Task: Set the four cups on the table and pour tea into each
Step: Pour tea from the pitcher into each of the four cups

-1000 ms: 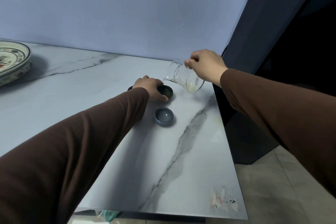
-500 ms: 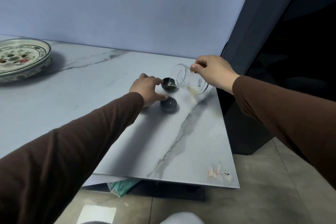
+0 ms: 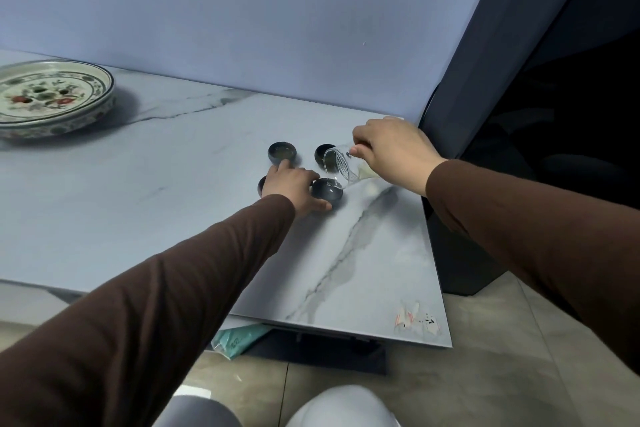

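Four small dark cups stand in a square on the marble table [image 3: 166,204]. The far left cup [image 3: 282,152] holds pale tea. The far right cup [image 3: 322,152] is partly behind a glass pitcher [image 3: 337,166]. My right hand [image 3: 391,152] grips the pitcher, tilted with its spout over the near right cup [image 3: 328,191]; a little pale tea lies in the pitcher's base. My left hand [image 3: 294,185] rests between the cups, thumb against the near right cup. It covers most of the near left cup [image 3: 261,186].
A large flower-painted plate [image 3: 52,97] sits at the table's far left. The table's right edge runs close beside the cups, with a dark cabinet [image 3: 460,263] beyond it. A teal packet [image 3: 239,340] lies under the table. My knees [image 3: 339,406] show at the bottom.
The pitcher has come from over the far right cup to over the near right cup. My left hand slid back toward me with it. The view has pulled back.
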The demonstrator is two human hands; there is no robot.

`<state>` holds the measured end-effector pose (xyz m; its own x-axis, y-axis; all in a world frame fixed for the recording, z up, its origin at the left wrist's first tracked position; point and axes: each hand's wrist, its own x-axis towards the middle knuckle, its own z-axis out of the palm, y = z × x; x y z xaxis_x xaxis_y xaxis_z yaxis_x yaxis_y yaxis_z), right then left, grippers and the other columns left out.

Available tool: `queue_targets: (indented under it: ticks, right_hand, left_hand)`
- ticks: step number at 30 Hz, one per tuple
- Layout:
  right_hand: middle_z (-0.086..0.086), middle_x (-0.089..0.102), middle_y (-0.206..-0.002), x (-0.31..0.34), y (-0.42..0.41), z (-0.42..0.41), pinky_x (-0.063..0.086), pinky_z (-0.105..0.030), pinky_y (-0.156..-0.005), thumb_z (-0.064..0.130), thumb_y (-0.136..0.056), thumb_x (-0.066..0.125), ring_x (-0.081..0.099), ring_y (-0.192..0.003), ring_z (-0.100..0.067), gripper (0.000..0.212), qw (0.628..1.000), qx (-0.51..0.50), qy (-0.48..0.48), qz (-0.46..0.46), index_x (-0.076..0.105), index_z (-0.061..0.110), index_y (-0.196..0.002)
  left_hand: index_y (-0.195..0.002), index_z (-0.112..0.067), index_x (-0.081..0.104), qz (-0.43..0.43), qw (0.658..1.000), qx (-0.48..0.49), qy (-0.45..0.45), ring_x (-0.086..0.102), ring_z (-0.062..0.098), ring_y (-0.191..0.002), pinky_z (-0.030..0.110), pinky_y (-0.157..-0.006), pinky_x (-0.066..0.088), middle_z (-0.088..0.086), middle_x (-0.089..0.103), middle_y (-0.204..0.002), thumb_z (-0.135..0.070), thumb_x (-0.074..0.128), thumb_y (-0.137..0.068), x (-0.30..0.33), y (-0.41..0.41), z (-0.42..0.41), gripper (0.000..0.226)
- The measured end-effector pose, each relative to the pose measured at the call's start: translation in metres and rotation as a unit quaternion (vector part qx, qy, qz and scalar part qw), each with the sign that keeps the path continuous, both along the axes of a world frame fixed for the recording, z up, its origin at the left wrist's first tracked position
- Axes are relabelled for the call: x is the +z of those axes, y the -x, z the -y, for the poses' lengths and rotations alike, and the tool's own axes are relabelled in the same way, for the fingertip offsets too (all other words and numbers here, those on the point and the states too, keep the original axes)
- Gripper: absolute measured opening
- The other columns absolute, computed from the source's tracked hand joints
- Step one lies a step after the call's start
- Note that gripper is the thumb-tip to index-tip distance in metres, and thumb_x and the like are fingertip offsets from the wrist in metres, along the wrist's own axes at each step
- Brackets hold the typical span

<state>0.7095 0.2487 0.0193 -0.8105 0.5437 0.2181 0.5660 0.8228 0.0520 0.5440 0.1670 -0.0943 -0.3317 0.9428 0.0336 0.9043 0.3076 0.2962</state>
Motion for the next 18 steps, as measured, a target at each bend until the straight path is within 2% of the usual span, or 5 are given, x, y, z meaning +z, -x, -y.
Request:
queue_targets:
  ticks: [4, 9, 18]
  right_hand:
    - [-0.003, 0.061, -0.093, -0.003, 0.004, 0.001, 0.036, -0.035, -0.067, 0.038, -0.099, 0.049, 0.053, -0.094, -0.030, 0.025, 0.999, 0.018, -0.041, 0.012, 0.060, 0.017, -0.092]
    - [-0.003, 0.061, -0.093, -0.003, 0.007, 0.002, 0.036, -0.034, -0.065, 0.039, -0.099, 0.049, 0.054, -0.094, -0.030, 0.026, 0.996, 0.043, -0.074, 0.018, 0.061, 0.017, -0.093]
    - [-0.005, 0.061, -0.093, 0.003, 0.004, 0.012, 0.033, -0.034, -0.062, 0.038, -0.100, 0.048, 0.054, -0.092, -0.030, 0.028, 0.988, 0.081, -0.126, 0.043, 0.062, 0.015, -0.095]
  left_hand:
    - [-0.111, -0.032, 0.067, 0.005, 1.000, 0.006, -0.006, 0.044, 0.027, -0.109, 0.034, -0.083, 0.028, 0.003, 0.062, -0.106, -0.068, 0.067, -0.066, -0.001, 0.000, -0.002, 0.057]
    - [-0.107, -0.033, 0.067, -0.009, 1.000, -0.010, 0.003, 0.044, 0.025, -0.109, 0.037, -0.088, 0.032, -0.003, 0.067, -0.098, -0.074, 0.062, -0.064, -0.003, -0.001, -0.007, 0.060]
    - [-0.108, -0.032, 0.066, -0.009, 1.000, -0.016, 0.023, 0.044, 0.024, -0.110, 0.037, -0.090, 0.033, -0.004, 0.067, -0.100, -0.073, 0.062, -0.065, -0.002, 0.002, -0.012, 0.059]
